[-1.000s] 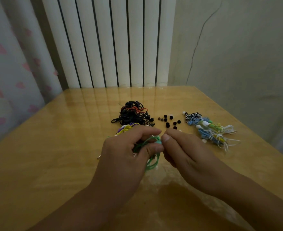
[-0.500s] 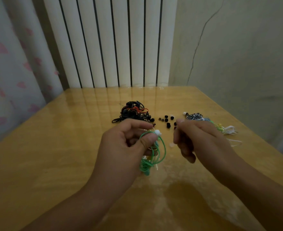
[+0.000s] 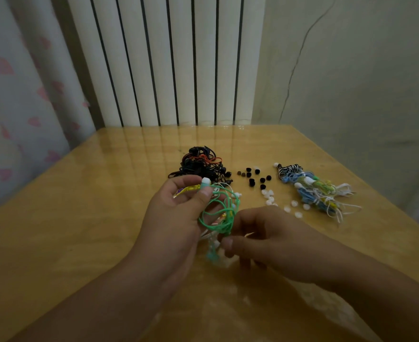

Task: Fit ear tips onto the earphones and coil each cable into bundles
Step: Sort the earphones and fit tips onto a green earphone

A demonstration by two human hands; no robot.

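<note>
My left hand (image 3: 179, 213) pinches a green earbud with a white ear tip (image 3: 205, 181) between thumb and forefinger, raised above the table. The green earphone cable (image 3: 218, 213) hangs from it in loose loops. My right hand (image 3: 265, 235) is below and to the right, its thumb and fingers pinching the lower part of the green cable. Loose black ear tips (image 3: 253, 177) and white ear tips (image 3: 285, 204) lie on the wooden table (image 3: 80, 218) beyond my hands.
A tangled pile of black earphones (image 3: 201, 165) sits behind my left hand. A row of coiled coloured bundles (image 3: 314, 191) lies at the right. A white radiator (image 3: 164, 58) stands behind the table's far edge; a wall runs along the right side.
My right hand has dropped from beside the loose tips down to the lower loops of the green cable. The left hand has lifted the tipped earbud a little higher.
</note>
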